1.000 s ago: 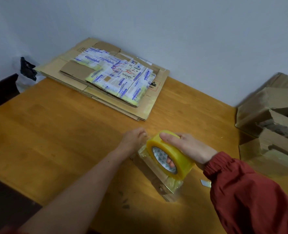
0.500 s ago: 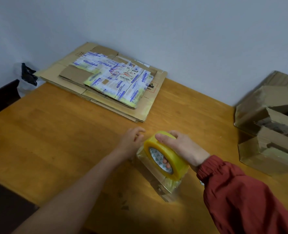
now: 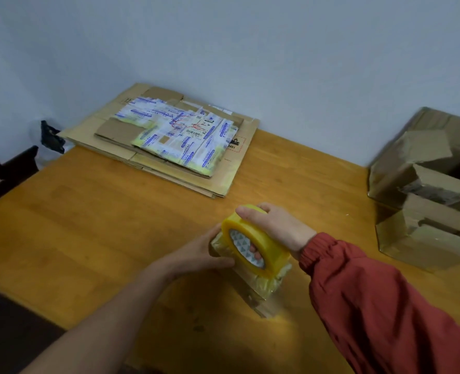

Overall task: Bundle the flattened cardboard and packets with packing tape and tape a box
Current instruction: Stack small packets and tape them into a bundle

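1. At the far-left corner of the tabletop (image 3: 88,225), the flattened cardboard (image 3: 239,163) lies untaped with packets (image 3: 185,136) loose on top. I expect the packets to slide off if it's lifted.
2. Open box (image 3: 417,244) on the right: raised flaps could spring back under tape.
3. Small wrapped bundle (image 3: 261,292) near me: left hand (image 3: 196,255) fingers curled round its far end. A weak hold lets it twist.
4. Tape roll (image 3: 264,244) sits on the bundle, right hand (image 3: 280,228) fingers hooked through the core. Film may wrinkle or self-stick.
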